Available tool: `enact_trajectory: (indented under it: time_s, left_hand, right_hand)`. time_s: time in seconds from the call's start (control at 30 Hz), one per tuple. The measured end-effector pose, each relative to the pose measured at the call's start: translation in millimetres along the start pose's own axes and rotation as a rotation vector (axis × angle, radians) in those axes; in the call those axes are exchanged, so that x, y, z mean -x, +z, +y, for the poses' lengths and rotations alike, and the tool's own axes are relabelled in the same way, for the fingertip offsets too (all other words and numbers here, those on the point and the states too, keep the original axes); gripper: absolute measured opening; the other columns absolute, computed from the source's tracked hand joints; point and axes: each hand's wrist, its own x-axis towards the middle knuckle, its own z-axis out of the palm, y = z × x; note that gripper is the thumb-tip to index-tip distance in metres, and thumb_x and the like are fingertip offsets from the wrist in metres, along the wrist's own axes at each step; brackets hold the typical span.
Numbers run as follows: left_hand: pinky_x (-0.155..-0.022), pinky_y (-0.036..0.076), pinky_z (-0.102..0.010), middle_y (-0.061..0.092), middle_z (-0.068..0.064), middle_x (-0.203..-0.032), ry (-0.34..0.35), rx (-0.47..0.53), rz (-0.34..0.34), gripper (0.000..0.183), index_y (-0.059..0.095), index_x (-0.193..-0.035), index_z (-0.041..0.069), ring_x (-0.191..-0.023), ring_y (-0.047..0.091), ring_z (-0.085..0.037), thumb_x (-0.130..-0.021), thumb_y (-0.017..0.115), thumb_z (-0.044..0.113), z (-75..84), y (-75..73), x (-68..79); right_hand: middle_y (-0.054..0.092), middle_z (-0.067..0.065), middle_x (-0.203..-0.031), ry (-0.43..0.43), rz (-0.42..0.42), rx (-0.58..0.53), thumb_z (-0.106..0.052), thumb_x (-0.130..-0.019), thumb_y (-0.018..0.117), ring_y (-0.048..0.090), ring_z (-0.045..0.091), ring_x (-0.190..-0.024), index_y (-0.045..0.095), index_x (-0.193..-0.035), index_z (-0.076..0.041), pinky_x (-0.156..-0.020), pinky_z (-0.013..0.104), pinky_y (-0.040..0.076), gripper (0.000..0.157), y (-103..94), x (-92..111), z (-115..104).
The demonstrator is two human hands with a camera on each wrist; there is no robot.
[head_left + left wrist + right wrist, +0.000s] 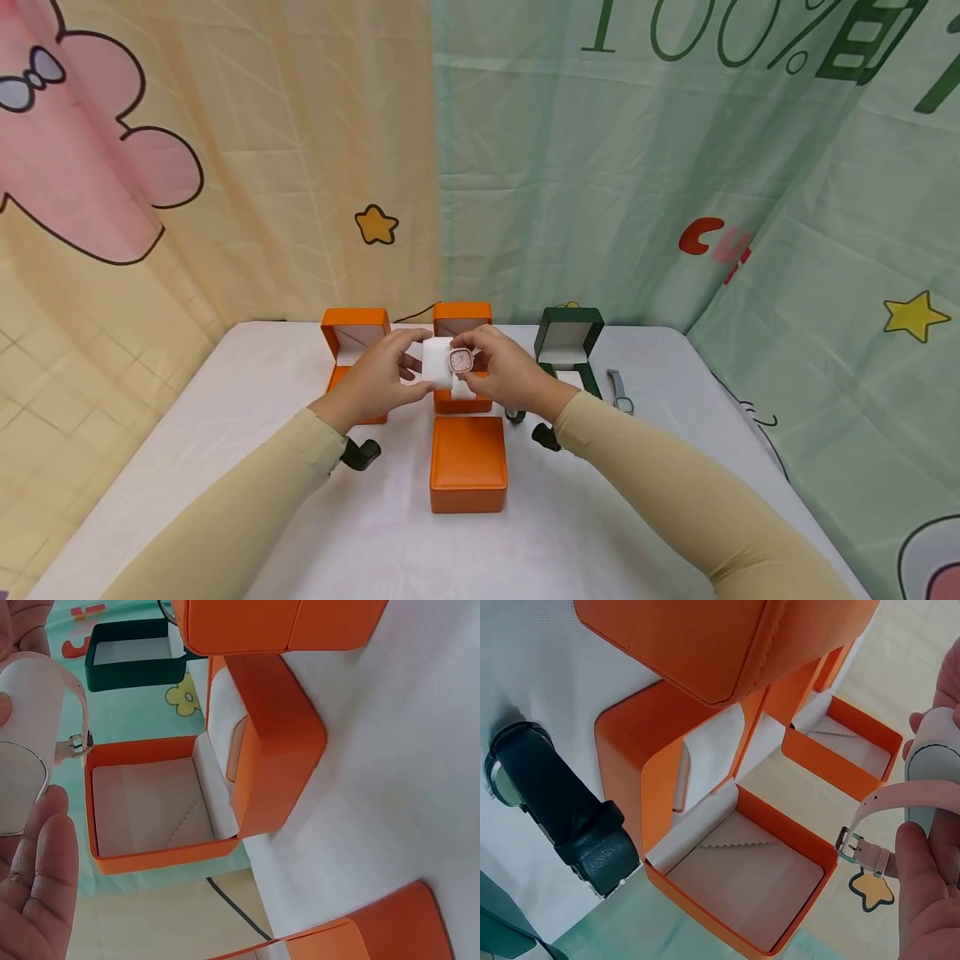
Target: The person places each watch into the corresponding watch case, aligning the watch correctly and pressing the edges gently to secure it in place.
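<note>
Above the middle orange box, my left hand (378, 375) grips a white watch cushion (436, 362) between thumb and fingers. My right hand (510, 367) pinches a watch with a pale pink strap and a pink squarish face (461, 360) at the cushion's right side. In the right wrist view the pink strap (922, 795) arcs around the cushion's end, its buckle hanging beside the fingers. The middle orange box (462, 406) stands open beneath both hands, with white padding inside. Closer to me lies a closed orange box (468, 454).
Another open orange box (354, 321) stands left, partly behind my left hand. An open dark green box (570, 329) is at right, with a grey-strapped watch (618, 392) beside it. A black-strapped watch (562, 802) lies on the white tablecloth (592, 517). Printed curtains hang behind.
</note>
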Motion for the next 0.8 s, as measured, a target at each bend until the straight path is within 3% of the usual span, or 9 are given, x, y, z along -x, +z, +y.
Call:
enact_trajectory:
  time_s: [0.27,0.57,0.8]
  left_hand:
    - [-0.092,0.064,-0.043,0.055,-0.015,-0.146,-0.003,-0.005,-0.007,0.073,0.049,-0.15,0.005,-0.104,0.073,-0.023,-0.088,0.086,0.014,-0.3,0.0,0.0]
    - [-0.089,0.064,-0.035,0.057,-0.017,-0.143,0.009,-0.016,-0.012,0.074,0.049,-0.15,0.002,-0.103,0.073,-0.023,-0.087,0.087,0.014,-1.6,-1.2,1.6]
    - [-0.089,0.064,-0.035,0.058,-0.014,-0.141,0.004,-0.005,-0.018,0.072,0.052,-0.148,0.005,-0.102,0.073,-0.021,-0.086,0.087,0.013,-2.1,-0.3,0.8]
  right_hand:
    - [0.057,0.013,-0.126,-0.012,0.005,-0.006,0.002,-0.095,0.072,0.064,0.022,-0.106,0.061,-0.134,-0.002,-0.1,0.045,0.061,0.041,0.8,-0.2,2.3]
    - [0.057,0.011,-0.127,-0.012,0.02,0.003,0.0,-0.095,0.073,0.064,0.021,-0.108,0.062,-0.133,-0.004,-0.097,0.029,0.061,0.04,2.1,-1.5,2.4]
    - [0.057,0.011,-0.13,-0.01,0.025,-0.008,0.0,-0.096,0.073,0.064,0.026,-0.11,0.062,-0.133,-0.004,-0.097,0.029,0.061,0.04,2.8,-1.8,2.1]
